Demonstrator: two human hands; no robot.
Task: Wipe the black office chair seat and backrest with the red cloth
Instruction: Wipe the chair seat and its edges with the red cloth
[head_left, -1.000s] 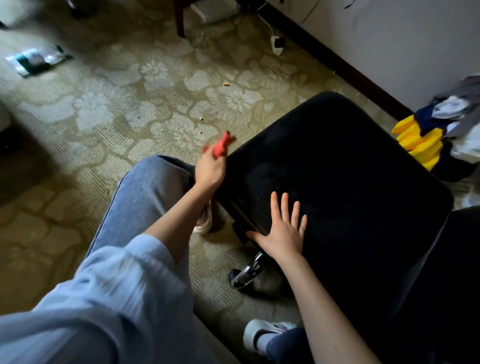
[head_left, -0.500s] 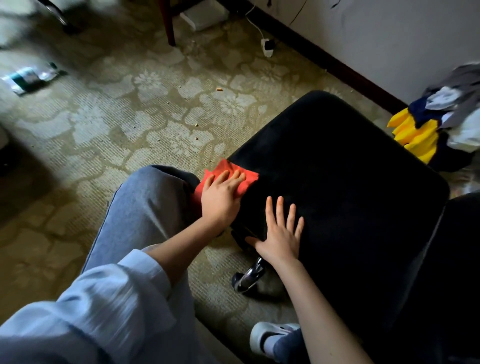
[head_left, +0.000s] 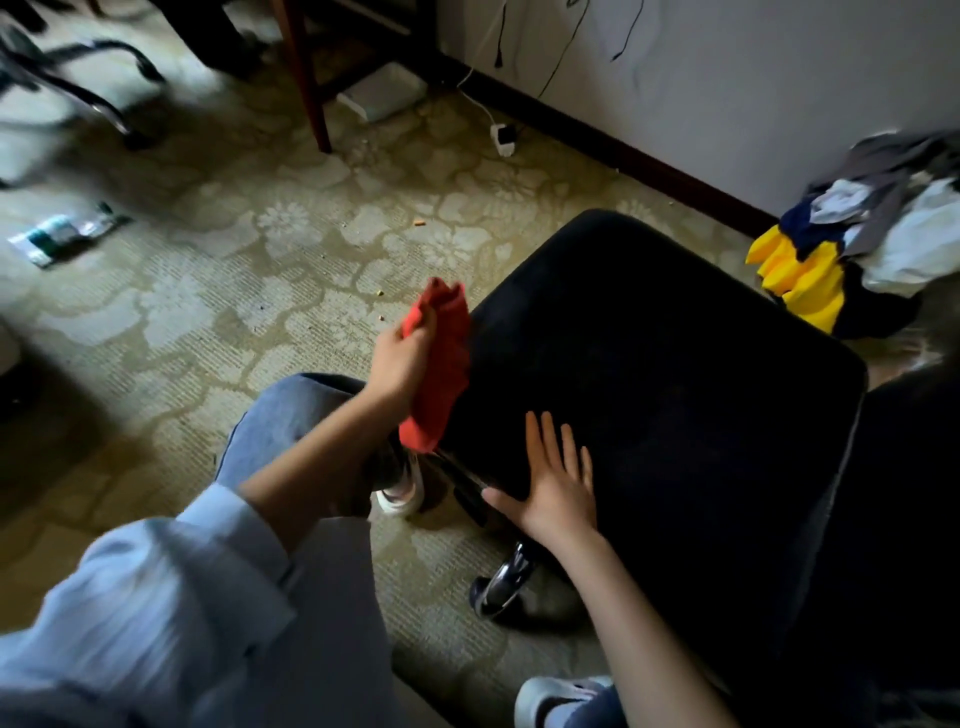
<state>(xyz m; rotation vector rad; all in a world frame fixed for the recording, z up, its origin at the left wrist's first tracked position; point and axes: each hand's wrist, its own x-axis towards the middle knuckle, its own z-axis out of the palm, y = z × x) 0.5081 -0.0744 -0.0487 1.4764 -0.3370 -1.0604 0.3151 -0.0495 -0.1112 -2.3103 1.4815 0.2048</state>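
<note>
Patterned beige carpet (head_left: 218, 291) is filling the floor, with a flat packet (head_left: 62, 236) lying at far left and wall cables trailing at top. Moving right, the left hand (head_left: 400, 364) is reaching out from a pale blue sleeve and gripping the red cloth (head_left: 439, 364), fingers curled round its bunched upper part. The cloth is hanging crumpled and soft, long axis running roughly along the left edge of the seat (head_left: 649, 389), lower corner drooping beside that edge; contact there is hard to judge. The seat is lying directly right of the cloth hand, so the coming wipe is likely calling for a rightward sweep across the black padding. The right hand (head_left: 558, 483) is lying flat on the seat's near corner, fingers spread, seemingly bracing the chair, and sitting in the sweep's near lane. A chrome caster (head_left: 501, 582) is showing below. Further right, the backrest (head_left: 909, 519) is reading only as dark mass. Yellow-and-grey clothes (head_left: 800, 280) are piling by the wall.
</note>
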